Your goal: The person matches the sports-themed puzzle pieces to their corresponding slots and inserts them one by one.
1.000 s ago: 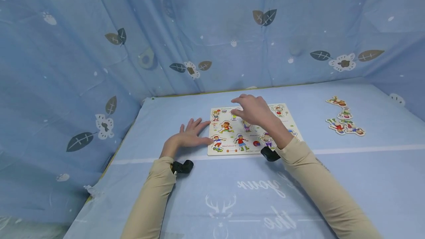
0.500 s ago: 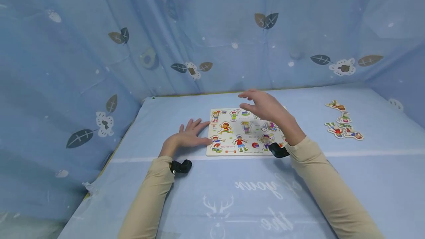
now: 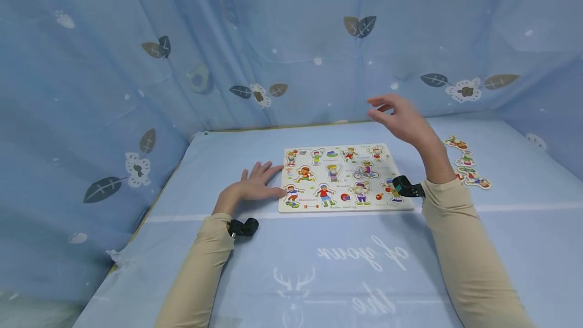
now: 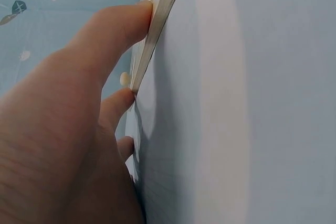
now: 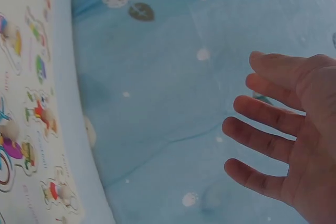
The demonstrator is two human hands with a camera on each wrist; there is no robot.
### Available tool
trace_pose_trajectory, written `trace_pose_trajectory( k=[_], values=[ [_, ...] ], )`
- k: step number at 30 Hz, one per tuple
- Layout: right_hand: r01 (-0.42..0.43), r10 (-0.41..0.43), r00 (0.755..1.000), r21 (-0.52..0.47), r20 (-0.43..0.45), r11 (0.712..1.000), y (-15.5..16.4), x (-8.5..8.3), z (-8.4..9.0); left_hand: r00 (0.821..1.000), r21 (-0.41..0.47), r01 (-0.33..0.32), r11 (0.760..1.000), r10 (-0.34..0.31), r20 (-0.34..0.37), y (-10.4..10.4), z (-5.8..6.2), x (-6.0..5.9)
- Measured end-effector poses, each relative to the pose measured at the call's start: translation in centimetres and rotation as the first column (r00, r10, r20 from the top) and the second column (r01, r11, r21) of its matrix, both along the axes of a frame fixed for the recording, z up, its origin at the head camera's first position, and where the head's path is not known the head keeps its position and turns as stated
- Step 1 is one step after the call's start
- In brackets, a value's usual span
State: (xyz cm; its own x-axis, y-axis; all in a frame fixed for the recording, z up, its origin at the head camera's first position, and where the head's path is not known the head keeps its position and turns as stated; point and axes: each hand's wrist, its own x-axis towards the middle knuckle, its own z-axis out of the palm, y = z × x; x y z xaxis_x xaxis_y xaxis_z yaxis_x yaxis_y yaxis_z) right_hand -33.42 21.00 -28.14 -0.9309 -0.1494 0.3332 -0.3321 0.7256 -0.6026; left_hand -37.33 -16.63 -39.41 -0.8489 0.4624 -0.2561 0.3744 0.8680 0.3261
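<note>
A white wooden puzzle board (image 3: 339,204) with several cartoon sport figures lies flat on the blue table cloth. My left hand (image 3: 255,185) lies flat beside it, straight fingers against its left edge; the left wrist view shows the fingertips (image 4: 128,17) pressing the board's edge (image 4: 157,30). My right hand (image 3: 401,118) is raised in the air above the board's far right corner, fingers relaxed and spread, holding nothing. The right wrist view shows that empty hand (image 5: 286,135) in front of the curtain, with the board (image 5: 26,103) at the left.
Several loose cut-out figure pieces (image 3: 466,163) lie on the cloth to the right of the board. Blue leaf-print curtains (image 3: 182,54) close in the table at the back and both sides. The table's left edge (image 3: 136,227) drops off nearby.
My right hand has lifted off the board and moved up and to the right, now empty in the air. The left hand stays at the board's left edge.
</note>
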Motion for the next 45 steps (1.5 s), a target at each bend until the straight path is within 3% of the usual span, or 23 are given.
trace_pose_trajectory(
  k=[9, 15, 21, 26, 33, 36, 42, 45],
  values=[
    [0.113, -0.116, 0.992, -0.059, -0.057, 0.992, 2.6, 0.2, 1.2, 1.000, 0.009, -0.016, 1.000, 0.016, 0.002, -0.7, 0.4, -0.1],
    [0.265, -0.270, 0.960, -0.072, -0.075, 0.962, 5.6, 0.8, 1.2, 1.000, 0.017, -0.010, 1.000, 0.010, 0.002, -0.6, 0.4, 0.0],
    [0.325, -0.329, 0.943, -0.068, -0.058, 0.943, 7.3, 1.2, 0.9, 1.000, 0.022, -0.008, 1.000, 0.008, 0.007, -0.4, 0.6, 0.1],
    [0.381, -0.382, 0.924, -0.036, -0.031, 0.924, 8.7, 1.3, 0.3, 1.000, 0.021, -0.011, 1.000, 0.011, 0.007, -0.3, 0.4, 0.0],
    [0.445, -0.442, 0.895, -0.033, 0.058, 0.895, 11.1, 1.4, -2.0, 1.000, 0.009, -0.019, 1.000, 0.019, 0.011, -0.2, 0.1, -0.3],
    [0.484, -0.479, 0.874, -0.057, 0.084, 0.873, 12.2, 1.6, -3.1, 1.000, 0.008, -0.016, 1.000, 0.016, 0.014, -0.2, 0.0, -0.3],
    [0.591, -0.573, 0.803, -0.097, 0.163, 0.801, 13.8, 2.3, -5.0, 1.000, 0.011, -0.009, 1.000, 0.009, 0.012, -0.1, -0.1, -0.3],
    [0.607, -0.576, 0.783, -0.087, 0.236, 0.790, 14.7, 2.8, -5.9, 1.000, 0.011, -0.008, 1.000, 0.008, 0.013, 0.1, -0.2, -0.3]
  ],
)
